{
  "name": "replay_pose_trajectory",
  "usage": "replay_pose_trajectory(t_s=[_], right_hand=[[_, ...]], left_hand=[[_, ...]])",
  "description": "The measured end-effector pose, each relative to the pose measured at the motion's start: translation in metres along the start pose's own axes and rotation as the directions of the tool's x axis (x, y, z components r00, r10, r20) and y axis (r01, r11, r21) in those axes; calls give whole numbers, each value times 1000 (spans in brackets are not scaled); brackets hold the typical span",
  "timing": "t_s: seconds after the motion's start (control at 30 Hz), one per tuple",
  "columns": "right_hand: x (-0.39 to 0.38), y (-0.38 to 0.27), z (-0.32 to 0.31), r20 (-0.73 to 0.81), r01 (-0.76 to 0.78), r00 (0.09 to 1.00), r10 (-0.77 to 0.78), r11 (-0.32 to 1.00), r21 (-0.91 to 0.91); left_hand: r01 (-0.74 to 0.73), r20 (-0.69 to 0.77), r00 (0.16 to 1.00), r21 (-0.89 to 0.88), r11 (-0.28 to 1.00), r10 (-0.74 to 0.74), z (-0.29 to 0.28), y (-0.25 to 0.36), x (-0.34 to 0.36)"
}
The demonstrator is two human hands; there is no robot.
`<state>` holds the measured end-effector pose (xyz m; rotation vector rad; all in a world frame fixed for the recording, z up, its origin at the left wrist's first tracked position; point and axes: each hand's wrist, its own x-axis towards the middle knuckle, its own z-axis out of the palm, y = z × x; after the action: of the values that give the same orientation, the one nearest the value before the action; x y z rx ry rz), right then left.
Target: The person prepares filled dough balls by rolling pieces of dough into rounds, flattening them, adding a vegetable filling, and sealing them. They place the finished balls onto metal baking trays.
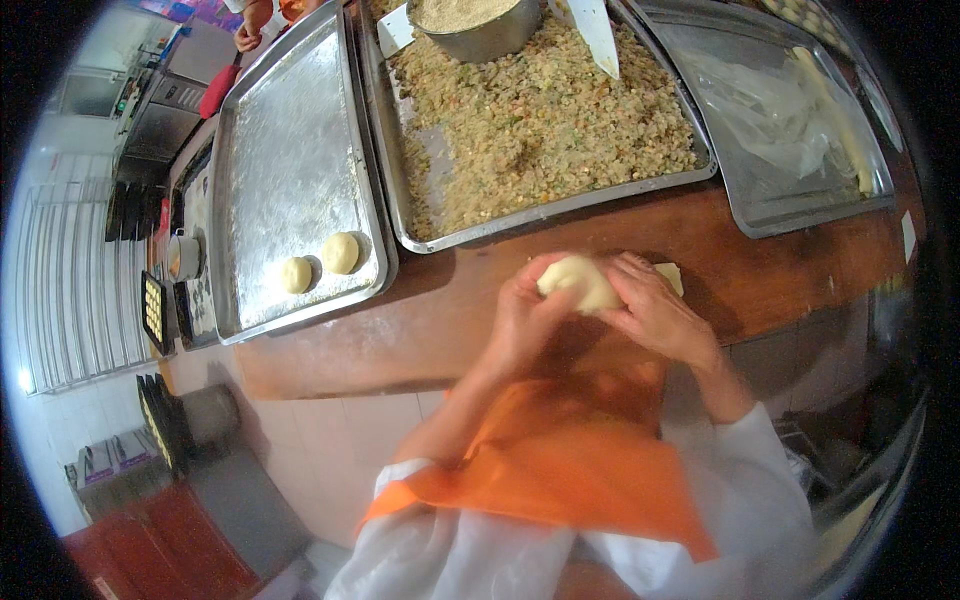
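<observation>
Both my hands close around one pale ball of dough (577, 283) just above the wooden counter (440, 310). My left hand (523, 318) cups it from the left, my right hand (655, 312) from the right. Two finished dough balls (320, 263) lie side by side near the front of a floured metal tray (280, 130) to my left. A pale flat piece of dough (670, 275) peeks out behind my right hand.
A large metal tray of crumbly mixed filling (540, 120) sits straight ahead, with a metal bowl (478, 25) and a white scraper (595, 35) in it. Another tray at the right holds clear plastic film (780, 110). Another person's hand (250, 30) shows at the far left top.
</observation>
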<state>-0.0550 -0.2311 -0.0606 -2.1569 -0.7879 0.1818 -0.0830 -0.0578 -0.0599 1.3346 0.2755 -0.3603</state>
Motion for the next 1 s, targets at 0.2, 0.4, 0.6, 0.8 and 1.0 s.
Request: replay_pose_trajectory(t_s=[0.2, 0.4, 0.6, 0.8, 1.0], right_hand=[[3, -5, -5, 93, -135, 987, 131, 990, 39], [14, -27, 11, 43, -103, 995, 95, 948, 301], [20, -30, 30, -21, 113, 993, -112, 994, 13], [28, -59, -16, 118, 306, 950, -290, 940, -152], [74, -67, -34, 567, 176, 820, 79, 908, -381]], left_hand=[[-470, 191, 867, 621, 628, 460, -4, 33, 2], [-495, 48, 758, 693, 525, 651, 8, 17, -5], [-520, -101, 640, 673, 526, 762, -7, 4, -5], [-274, 74, 767, 936, 222, 638, -69, 12, -16], [-258, 291, 895, 956, -141, 337, -105, -1, -33]])
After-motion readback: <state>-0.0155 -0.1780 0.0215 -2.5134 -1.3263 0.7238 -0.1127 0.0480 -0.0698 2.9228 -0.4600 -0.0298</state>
